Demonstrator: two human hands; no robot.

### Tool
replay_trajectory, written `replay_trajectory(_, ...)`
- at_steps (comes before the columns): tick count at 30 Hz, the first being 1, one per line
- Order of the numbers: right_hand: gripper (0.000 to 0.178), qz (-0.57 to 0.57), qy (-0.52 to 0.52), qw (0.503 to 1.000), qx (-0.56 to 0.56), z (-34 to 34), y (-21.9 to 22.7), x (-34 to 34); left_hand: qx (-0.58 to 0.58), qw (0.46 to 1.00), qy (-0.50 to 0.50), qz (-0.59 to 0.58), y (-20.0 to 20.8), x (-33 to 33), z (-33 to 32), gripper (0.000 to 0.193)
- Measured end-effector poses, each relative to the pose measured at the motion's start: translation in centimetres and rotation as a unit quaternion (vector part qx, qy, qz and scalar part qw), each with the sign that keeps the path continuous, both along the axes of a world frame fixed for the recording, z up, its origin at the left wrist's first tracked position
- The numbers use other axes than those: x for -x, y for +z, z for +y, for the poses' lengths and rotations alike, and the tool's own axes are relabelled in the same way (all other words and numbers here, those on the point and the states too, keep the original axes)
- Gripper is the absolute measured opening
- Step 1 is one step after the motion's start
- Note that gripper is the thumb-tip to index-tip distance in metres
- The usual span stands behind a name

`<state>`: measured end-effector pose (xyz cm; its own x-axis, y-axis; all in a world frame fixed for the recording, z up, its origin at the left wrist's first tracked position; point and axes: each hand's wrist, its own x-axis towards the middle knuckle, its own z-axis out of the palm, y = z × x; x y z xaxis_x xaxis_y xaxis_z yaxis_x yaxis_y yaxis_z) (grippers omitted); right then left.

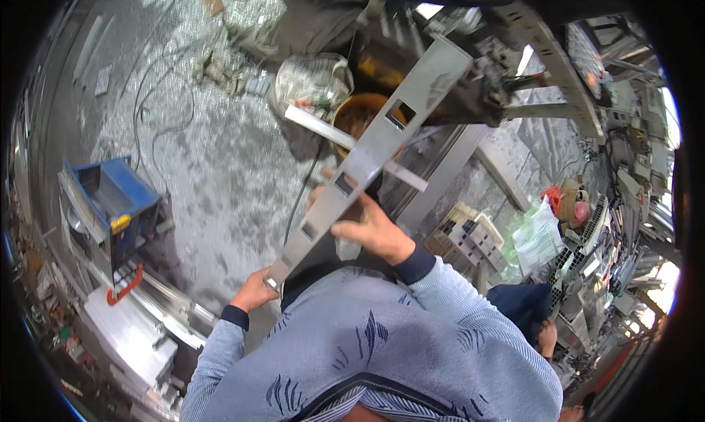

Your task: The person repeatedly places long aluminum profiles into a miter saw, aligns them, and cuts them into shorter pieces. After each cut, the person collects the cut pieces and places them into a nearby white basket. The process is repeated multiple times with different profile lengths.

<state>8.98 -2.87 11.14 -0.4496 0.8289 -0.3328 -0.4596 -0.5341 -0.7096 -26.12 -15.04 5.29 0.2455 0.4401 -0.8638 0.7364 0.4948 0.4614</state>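
Note:
A long, flat silver metal bar (373, 142) with several rectangular cut-outs slants from near my waist up to the far right. My left hand (254, 290) is closed around its near end. Farther along, around the middle, my right hand (378, 233) grips the bar from below, with its thumb on the near side and fingertips showing past the far edge. Beyond the right hand a thin white strip (317, 125) crosses behind the bar; what supports it is hidden.
A bucket with a yellow-orange rim (339, 117) stands behind the bar, beside a whitish sack (312, 84). At left sits a blue machine (128, 187), with a red clamp (126, 284) and metal profiles (125, 330) nearby. Crates (470, 235) and dark blue clothing of another person (520, 304) are right.

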Motion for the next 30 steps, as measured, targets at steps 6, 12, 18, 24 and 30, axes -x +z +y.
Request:
replay_trajectory(6,0.076,-0.15,-0.089,0.948,-0.267,3.6,6.7,0.2,0.029,0.938,0.05,-0.343,1.5,-10.1,10.8,0.067)
replay_trajectory(12,0.063,-0.617,-0.388,0.543,-0.417,16.7,9.8,-9.3,-0.132,0.901,0.124,-0.393,3.1,-14.4,14.6,0.069)
replay_trajectory(18,0.075,-0.774,-0.254,0.538,-0.219,13.6,4.2,-13.3,-0.113,0.941,0.12,-0.297,0.4,-11.1,13.0,0.044)
replay_trajectory(24,0.072,-0.752,-0.287,0.571,-0.165,-3.3,-3.7,-14.0,-0.071,0.968,0.128,-0.204,-1.4,-7.7,13.8,0.039)
replay_trajectory(30,0.051,-0.738,-0.297,0.605,0.005,-22.8,-7.4,-9.4,-0.073,0.979,-0.072,-0.174,-5.3,-7.3,17.8,0.03)
